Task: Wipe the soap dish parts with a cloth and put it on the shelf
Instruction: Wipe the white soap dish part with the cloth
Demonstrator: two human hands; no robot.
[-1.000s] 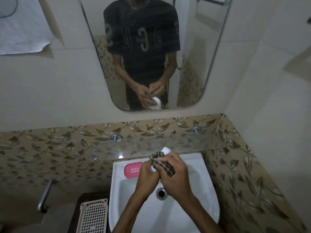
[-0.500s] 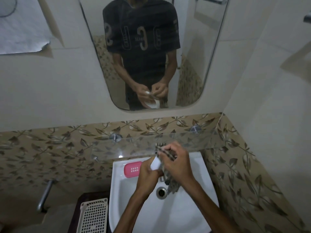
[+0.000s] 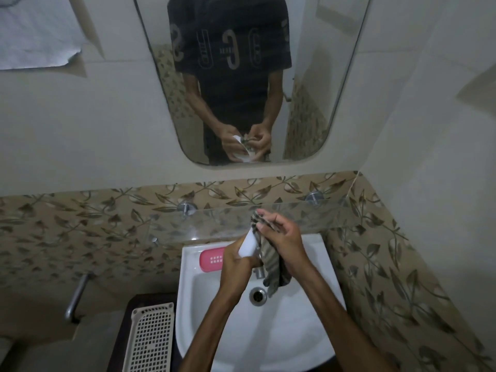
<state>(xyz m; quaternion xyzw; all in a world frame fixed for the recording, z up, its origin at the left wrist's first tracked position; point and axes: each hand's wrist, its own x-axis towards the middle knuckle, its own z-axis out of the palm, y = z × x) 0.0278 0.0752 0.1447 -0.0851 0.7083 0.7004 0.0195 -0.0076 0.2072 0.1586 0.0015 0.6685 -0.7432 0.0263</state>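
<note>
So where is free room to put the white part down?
The glass shelf is bare left of the hands, between its two metal mounts. The sink basin is open below the drain. The back rim is crowded by the pink part.

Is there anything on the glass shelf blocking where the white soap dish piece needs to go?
Nothing visible does. The glass shelf looks bare, and the white soap dish part, held in the left hand, sits just below its front edge.

Checked woven cloth (image 3: 268,260); glossy white ceramic sink (image 3: 281,334).
</note>
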